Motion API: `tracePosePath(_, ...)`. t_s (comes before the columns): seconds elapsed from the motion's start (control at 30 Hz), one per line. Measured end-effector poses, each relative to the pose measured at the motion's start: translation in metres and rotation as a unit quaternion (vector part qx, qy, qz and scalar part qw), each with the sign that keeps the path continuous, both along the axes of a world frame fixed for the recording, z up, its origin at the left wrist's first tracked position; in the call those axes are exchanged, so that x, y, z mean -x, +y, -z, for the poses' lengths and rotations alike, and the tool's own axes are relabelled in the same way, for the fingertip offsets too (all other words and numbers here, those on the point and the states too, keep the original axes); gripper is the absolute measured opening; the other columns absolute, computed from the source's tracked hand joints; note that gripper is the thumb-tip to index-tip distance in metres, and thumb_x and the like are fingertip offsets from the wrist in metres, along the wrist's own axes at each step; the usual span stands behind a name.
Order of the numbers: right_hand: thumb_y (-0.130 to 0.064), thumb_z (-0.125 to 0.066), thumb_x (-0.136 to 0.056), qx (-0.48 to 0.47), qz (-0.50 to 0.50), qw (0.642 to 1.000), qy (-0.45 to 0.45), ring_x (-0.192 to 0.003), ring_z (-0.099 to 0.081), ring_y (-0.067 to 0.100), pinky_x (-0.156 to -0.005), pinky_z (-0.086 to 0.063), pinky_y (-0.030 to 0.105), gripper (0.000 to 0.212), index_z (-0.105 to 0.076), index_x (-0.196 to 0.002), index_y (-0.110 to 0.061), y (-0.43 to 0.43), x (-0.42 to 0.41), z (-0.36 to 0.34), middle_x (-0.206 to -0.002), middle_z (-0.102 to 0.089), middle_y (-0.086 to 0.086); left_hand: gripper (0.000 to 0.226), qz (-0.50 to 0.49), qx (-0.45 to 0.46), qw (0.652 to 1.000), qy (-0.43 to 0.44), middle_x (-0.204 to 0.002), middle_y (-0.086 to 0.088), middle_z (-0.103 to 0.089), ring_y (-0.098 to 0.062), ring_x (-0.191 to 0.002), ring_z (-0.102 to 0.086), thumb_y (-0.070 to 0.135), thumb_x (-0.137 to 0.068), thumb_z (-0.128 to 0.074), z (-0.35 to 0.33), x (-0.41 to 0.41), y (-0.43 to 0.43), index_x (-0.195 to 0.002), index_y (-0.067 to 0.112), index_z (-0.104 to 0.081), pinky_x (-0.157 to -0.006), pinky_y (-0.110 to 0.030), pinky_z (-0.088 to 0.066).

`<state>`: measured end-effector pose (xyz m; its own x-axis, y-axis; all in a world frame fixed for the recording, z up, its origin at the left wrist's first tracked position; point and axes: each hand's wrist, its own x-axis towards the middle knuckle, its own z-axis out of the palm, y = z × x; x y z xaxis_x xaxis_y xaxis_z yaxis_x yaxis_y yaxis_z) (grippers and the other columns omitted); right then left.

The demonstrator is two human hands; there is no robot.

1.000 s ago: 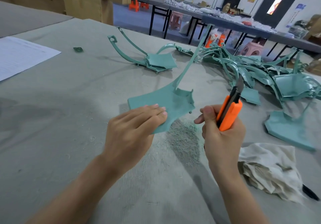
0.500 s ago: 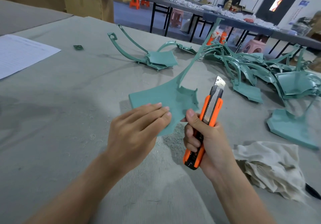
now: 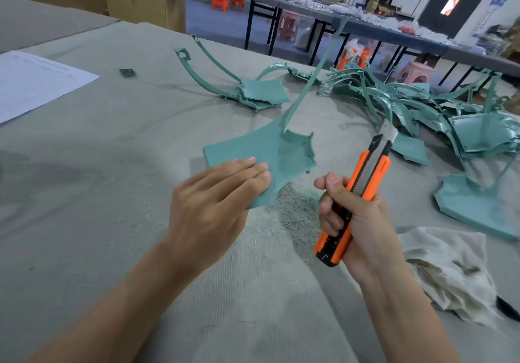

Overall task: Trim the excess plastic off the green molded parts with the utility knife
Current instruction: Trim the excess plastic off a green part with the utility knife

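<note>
The left grip [image 3: 213, 208] held a green molded part [image 3: 267, 148] lifted above the grey counter [image 3: 84, 193], fingers flat across its near corner and the thumb hidden beneath; the part's long thin arm rose up and away. The right grip [image 3: 357, 222] was curled round an orange utility knife [image 3: 374, 168], blade out and pointing up, just right of the part without touching it. Pale shavings [image 3: 295, 205] lay below. More green parts [image 3: 422, 103] were heaped far right, beyond a crumpled rag [image 3: 450, 267].
</note>
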<state>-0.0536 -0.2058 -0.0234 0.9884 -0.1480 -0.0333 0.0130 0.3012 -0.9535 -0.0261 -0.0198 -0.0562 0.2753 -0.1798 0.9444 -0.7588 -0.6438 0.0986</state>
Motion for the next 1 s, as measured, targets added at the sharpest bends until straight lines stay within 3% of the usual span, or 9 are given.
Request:
tracePosePath(0.13,-0.014,-0.064,-0.089,0.038,0.018,0.999,-0.018,-0.041,-0.036,0.008,-0.039,-0.032,0.017,0.016,-0.073,-0.075,-0.016,0.002,0.001,0.005,-0.061,-0.06,0.002,0.021,-0.006,0.023,1.0,0.002,-0.098,-0.002,-0.074,-0.016,-0.097,-0.07,-0.011,-0.085,-0.061,0.002,0.0,-0.001,-0.087,0.003,-0.076,-0.082,-0.032,-0.056)
tracePosePath(0.2,-0.014,-0.065,-0.092,0.054,0.005,0.998,-0.04,-0.044,-0.036,0.01,-0.042,-0.032,0.019,0.012,-0.069,-0.081,-0.017,0.003,0.002,0.006,-0.067,-0.059,0.001,0.016,-0.014,0.052,0.998,0.014,-0.095,0.002,-0.073,-0.009,-0.093,-0.069,-0.008,-0.083,-0.067,0.002,0.001,-0.003,-0.087,0.004,-0.076,-0.083,-0.019,-0.053)
tracePosePath(0.23,-0.024,-0.067,-0.089,0.074,0.0,0.996,-0.051,-0.047,-0.036,0.01,-0.044,-0.031,0.02,0.009,-0.068,-0.08,-0.02,0.004,0.002,0.005,-0.067,-0.057,0.0,0.011,-0.024,0.073,0.997,0.027,-0.09,0.003,-0.073,-0.003,-0.086,-0.066,-0.003,-0.083,-0.07,0.001,0.002,-0.004,-0.088,0.005,-0.076,-0.081,-0.009,-0.048)
tracePosePath(0.33,-0.06,-0.056,-0.081,0.166,-0.01,0.982,-0.086,-0.052,-0.036,0.011,-0.046,-0.031,0.021,0.036,-0.063,-0.083,-0.025,0.011,0.007,0.004,-0.064,-0.047,-0.004,0.007,-0.067,0.145,0.983,0.091,-0.061,0.007,-0.065,-0.006,-0.069,-0.054,0.014,-0.084,-0.071,-0.009,0.006,-0.008,-0.086,0.008,-0.075,-0.065,0.003,-0.034)
tracePosePath(0.47,-0.063,-0.041,-0.091,0.307,-0.033,0.94,-0.147,-0.056,-0.036,0.01,-0.053,-0.03,0.028,0.049,-0.056,-0.086,-0.016,0.03,0.016,0.011,-0.061,-0.041,-0.008,0.006,-0.066,0.21,0.956,0.193,-0.059,0.024,-0.047,0.007,-0.063,-0.051,0.021,-0.084,-0.068,-0.015,0.007,-0.012,-0.087,0.018,-0.066,-0.056,0.005,-0.031)
tracePosePath(0.6,-0.062,-0.037,-0.094,0.43,-0.029,0.886,-0.169,-0.05,-0.037,0.005,-0.048,-0.028,0.025,0.046,-0.051,-0.08,-0.02,0.039,0.018,0.016,-0.058,-0.041,-0.009,0.003,-0.068,0.238,0.936,0.251,-0.053,0.02,-0.049,0.007,-0.062,-0.053,0.02,-0.084,-0.065,-0.014,0.007,-0.014,-0.085,0.022,-0.062,-0.055,0.003,-0.032)
tracePosePath(0.7,-0.063,-0.036,-0.093,0.445,-0.032,0.88,-0.164,-0.05,-0.038,0.008,-0.051,-0.032,0.031,0.048,-0.052,-0.079,-0.019,0.04,0.016,0.017,-0.058,-0.043,-0.005,0.003,-0.07,0.23,0.938,0.249,-0.053,0.013,-0.053,0.001,-0.062,-0.054,0.016,-0.084,-0.065,-0.015,0.008,-0.012,-0.085,0.018,-0.062,-0.053,0.002,-0.033)
tracePosePath(0.83,-0.065,-0.035,-0.092,0.427,-0.034,0.889,-0.164,-0.054,-0.044,0.024,-0.053,-0.036,0.045,0.057,-0.056,-0.083,-0.013,0.04,0.016,0.017,-0.063,-0.049,0.009,0.007,-0.068,0.209,0.942,0.252,-0.056,0.014,-0.056,-0.003,-0.061,-0.055,0.015,-0.084,-0.065,-0.013,0.009,-0.012,-0.09,0.017,-0.069,-0.053,0.0,-0.033)
tracePosePath(1.0,-0.065,-0.036,-0.092,0.413,-0.039,0.895,-0.164,-0.055,-0.043,0.028,-0.052,-0.036,0.05,0.061,-0.055,-0.081,-0.008,0.04,0.016,0.016,-0.061,-0.046,0.011,0.015,-0.06,0.203,0.939,0.271,-0.052,0.014,-0.055,-0.005,-0.06,-0.056,0.02,-0.086,-0.062,-0.013,0.01,-0.014,-0.094,0.021,-0.073,-0.051,0.0,-0.033)
